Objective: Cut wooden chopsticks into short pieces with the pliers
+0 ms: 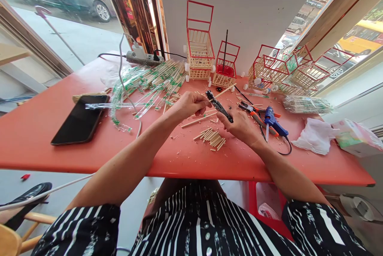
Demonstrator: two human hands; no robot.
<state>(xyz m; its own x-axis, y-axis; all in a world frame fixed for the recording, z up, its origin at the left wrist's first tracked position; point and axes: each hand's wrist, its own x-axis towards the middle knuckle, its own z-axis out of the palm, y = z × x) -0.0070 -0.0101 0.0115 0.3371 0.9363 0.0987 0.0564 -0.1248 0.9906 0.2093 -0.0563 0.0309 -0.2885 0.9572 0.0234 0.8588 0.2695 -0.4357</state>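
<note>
My left hand (pixel 191 104) pinches a thin wooden stick (pixel 225 90) that slants up to the right. Closed around a dark hand tool, which looks like cutting pliers (pixel 220 109), is my right hand (pixel 239 125). The tool's jaws meet the stick just beyond my left fingertips; whether they bite into it I cannot tell. Below both hands lies a pile of short cut stick pieces (pixel 212 138) on the red table (pixel 185 160). A longer loose stick (pixel 197 120) rests between the hands and the pile.
Small stick-built carts with red handles (pixel 200 48) stand along the back. Wrapped chopsticks and torn wrappers (pixel 146 84) lie left, near a black phone (pixel 80 119) and a power strip (pixel 144 58). Right are a blue glue gun (pixel 274 122), orange-handled pliers (pixel 254 114) and a white plastic bag (pixel 316 135).
</note>
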